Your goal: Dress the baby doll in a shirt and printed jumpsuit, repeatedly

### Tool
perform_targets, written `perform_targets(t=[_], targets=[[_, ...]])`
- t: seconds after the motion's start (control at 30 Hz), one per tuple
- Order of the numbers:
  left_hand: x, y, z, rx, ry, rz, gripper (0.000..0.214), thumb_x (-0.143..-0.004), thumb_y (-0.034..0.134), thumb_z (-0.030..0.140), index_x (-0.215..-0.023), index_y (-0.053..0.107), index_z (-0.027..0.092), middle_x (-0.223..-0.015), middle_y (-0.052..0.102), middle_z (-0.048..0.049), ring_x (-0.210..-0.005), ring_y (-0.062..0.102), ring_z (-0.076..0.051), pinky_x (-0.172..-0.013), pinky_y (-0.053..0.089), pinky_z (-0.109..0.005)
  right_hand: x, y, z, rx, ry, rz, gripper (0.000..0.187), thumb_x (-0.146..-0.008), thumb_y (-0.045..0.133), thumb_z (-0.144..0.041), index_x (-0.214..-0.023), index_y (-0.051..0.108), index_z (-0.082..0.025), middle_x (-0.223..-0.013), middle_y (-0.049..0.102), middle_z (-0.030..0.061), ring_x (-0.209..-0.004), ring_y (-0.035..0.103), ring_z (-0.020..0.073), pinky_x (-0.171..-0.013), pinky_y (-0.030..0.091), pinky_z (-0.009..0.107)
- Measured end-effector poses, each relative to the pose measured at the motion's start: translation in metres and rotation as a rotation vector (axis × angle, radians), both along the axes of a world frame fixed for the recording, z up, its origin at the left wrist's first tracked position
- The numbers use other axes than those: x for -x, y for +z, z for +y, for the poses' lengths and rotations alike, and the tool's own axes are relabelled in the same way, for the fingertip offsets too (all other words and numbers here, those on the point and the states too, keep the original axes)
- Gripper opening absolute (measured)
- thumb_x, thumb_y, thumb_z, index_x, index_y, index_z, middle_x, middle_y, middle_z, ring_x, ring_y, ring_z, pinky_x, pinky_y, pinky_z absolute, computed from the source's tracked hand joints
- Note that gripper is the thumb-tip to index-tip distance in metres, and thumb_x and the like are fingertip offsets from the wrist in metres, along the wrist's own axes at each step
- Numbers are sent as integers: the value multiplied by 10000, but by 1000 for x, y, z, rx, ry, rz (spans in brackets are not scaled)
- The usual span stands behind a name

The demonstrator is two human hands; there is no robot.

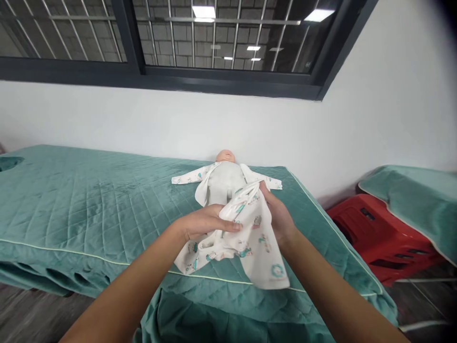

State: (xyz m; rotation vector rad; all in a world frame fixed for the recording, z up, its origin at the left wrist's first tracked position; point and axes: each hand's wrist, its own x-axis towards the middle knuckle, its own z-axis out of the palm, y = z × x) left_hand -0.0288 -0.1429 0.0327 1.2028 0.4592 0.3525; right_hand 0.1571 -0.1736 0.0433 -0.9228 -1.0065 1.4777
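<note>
A baby doll (225, 156) lies on its back on the green bed, head toward the wall. Its white printed top (191, 176) is spread open, with both sleeves stretched out sideways. In front of its body I hold white printed baby pants (262, 238) with teal and pink figures. My left hand (210, 221) grips the cloth on the left, thumb on top. The upper right edge is pinched in my right hand (276, 209). One pant leg hangs down on the right over the bed's near edge. The doll's legs are hidden behind the cloth.
A quilted green cover (89, 200) lies over the bed, which stands against a white wall (143, 119). Above is a barred window (224, 43). On the right, a red plastic stool (378, 233) stands beside the bed, partly under another green cover (417, 195).
</note>
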Motion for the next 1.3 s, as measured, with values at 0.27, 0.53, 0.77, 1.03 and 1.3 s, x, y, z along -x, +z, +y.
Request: perform_targets(t=[0.27,0.53,0.77,1.03,1.3], targets=[[-3,-1,3,90,404,-280,457,-720,796,343,-1102,675,124,-974,738,-126,-840,702,-251,-762,553,-345,-15,-27,-5,67,203,-91,493,-810,660,-563,-1093,679,-160,-881,743,81,-720,681,197,-635,521,290],[-5,-1,4,33,332,-94,455,-726,781,444,-1045,697,131,-883,739,-101,-736,681,-214,-678,543,-321,-12,-20,0,68,505,-385,365,-787,724,-454,-952,722,-129,-758,724,55,-621,649,168,-631,536,304],[-10,-5,-8,17,133,71,434,-711,804,409,-1029,713,128,-986,743,-108,-857,690,-213,-758,536,-296,0,-20,3,14,-7,-37,389,-766,757,-397,-1051,712,-137,-898,757,84,-769,699,218,-718,548,315],[-27,-23,1,295,465,-373,358,-763,761,303,-1039,692,86,-921,752,-117,-855,722,-241,-861,554,-343,1,-47,-3,38,47,119,411,-734,775,-406,-1084,716,-198,-958,762,67,-902,706,258,-832,541,381],[-30,-32,-8,310,385,-266,346,-780,745,333,-1003,702,72,-885,753,-130,-749,713,-209,-737,558,-292,-14,-54,-17,128,218,105,531,-626,846,-414,-1072,716,-155,-935,763,91,-863,714,255,-804,547,362]])
